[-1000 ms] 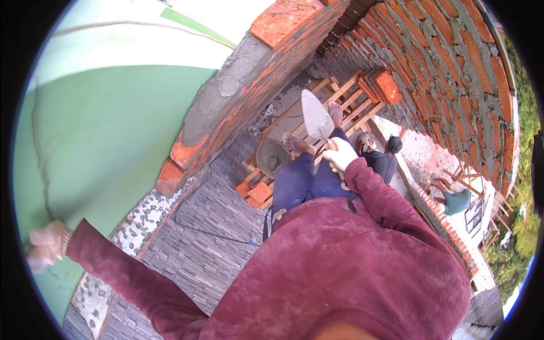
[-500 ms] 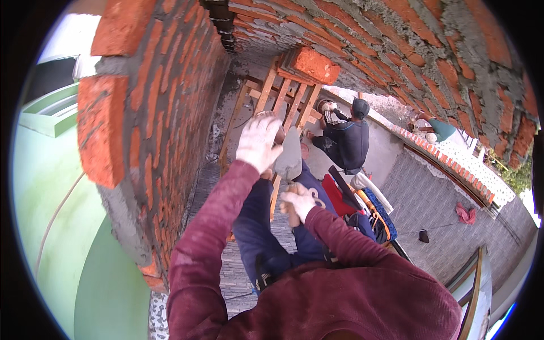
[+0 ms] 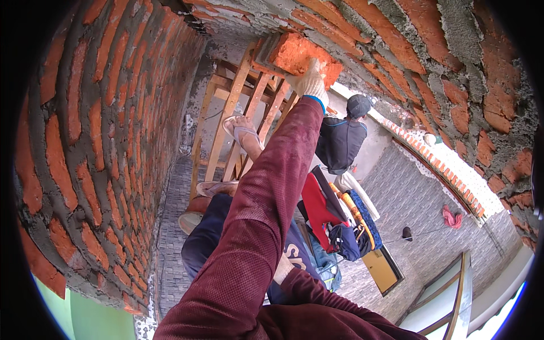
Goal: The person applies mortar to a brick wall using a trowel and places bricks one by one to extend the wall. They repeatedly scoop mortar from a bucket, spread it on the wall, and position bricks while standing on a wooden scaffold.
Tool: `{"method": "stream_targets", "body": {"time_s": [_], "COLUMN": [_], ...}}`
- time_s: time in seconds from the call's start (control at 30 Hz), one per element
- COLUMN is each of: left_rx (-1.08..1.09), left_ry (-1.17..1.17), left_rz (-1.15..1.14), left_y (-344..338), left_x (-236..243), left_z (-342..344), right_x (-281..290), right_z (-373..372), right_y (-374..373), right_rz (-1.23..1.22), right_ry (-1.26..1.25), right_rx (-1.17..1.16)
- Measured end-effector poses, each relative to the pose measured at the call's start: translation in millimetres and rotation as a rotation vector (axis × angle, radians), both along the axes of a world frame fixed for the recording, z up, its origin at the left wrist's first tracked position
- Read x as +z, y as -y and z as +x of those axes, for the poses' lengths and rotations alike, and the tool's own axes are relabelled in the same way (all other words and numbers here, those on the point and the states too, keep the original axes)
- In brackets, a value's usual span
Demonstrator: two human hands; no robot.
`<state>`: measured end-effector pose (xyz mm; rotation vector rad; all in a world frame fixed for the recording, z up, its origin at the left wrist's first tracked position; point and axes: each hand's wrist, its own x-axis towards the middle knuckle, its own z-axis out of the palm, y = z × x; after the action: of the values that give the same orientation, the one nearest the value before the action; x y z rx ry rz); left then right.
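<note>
My left hand (image 3: 311, 79), in a pale knitted glove, reaches up with its fingers on a red brick (image 3: 294, 52) at the end of a small stack atop the wooden slatted platform (image 3: 229, 102). My right hand (image 3: 283, 267), also gloved, is low by my thigh, mostly behind my left sleeve; its fingers and anything in them are hidden. The trowel is out of sight. My sandalled foot (image 3: 246, 136) rests on the slats, below the stacked bricks.
Mortared brick walls (image 3: 85, 158) rise close at left and overhead at right. A co-worker (image 3: 340, 141) in dark clothes and cap crouches beyond the platform. Piled clothes (image 3: 326, 209) hang at right below. A low brick-topped wall (image 3: 436, 170) borders the grey tiled surface (image 3: 385, 187).
My left hand moved from the far left, past my knees where the trowel was, up to the stacked brick. My right hand dropped behind that arm, and the trowel left sight. The view shifted.
</note>
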<state>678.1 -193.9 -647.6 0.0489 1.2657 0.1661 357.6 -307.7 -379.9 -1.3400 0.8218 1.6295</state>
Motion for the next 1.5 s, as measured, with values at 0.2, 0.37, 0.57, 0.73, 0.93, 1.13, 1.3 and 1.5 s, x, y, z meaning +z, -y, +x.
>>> {"method": "stream_targets", "body": {"time_s": [0.2, 0.37, 0.57, 0.73, 0.93, 1.13, 1.3, 1.5], "left_rx": [0.127, 0.128, 0.005, 0.153, 0.095, -0.023, -0.571, -0.544], "left_ry": [-0.256, 0.002, -0.178, -0.006, 0.111, 0.313, 0.416, 0.522], "left_rz": [-0.005, 0.102, -0.021, -0.063, 0.14, 0.343, 0.39, 0.166], "left_y": [-1.0, -14.5, -12.0, 7.4, 1.6, -31.0, -125.0, -148.9], "left_x": [8.3, -15.6, 26.5, -13.5, 2.7, 41.5, 171.8, 323.7], "left_z": [5.4, -17.4, -3.3, -12.1, -9.4, -65.9, -219.9, -406.4], "right_x": [-3.6, 3.3, -11.1, -11.1, 4.3, -0.6, -2.0, 100.0], "right_z": [-10.1, 2.5, -30.6, -27.2, 11.1, -4.8, -7.3, 68.2], "right_y": [11.9, -2.2, 25.9, 26.3, 1.1, 8.1, 33.6, -10.9], "right_rz": [0.069, 0.062, 0.194, 0.175, 0.014, -0.106, -0.128, 0.241], "right_ry": [0.087, -0.086, 0.182, 0.166, -0.049, 0.037, 0.171, 0.472], "right_rx": [0.028, -0.201, 0.08, 0.083, -0.052, -0.165, -0.234, 0.006]}}
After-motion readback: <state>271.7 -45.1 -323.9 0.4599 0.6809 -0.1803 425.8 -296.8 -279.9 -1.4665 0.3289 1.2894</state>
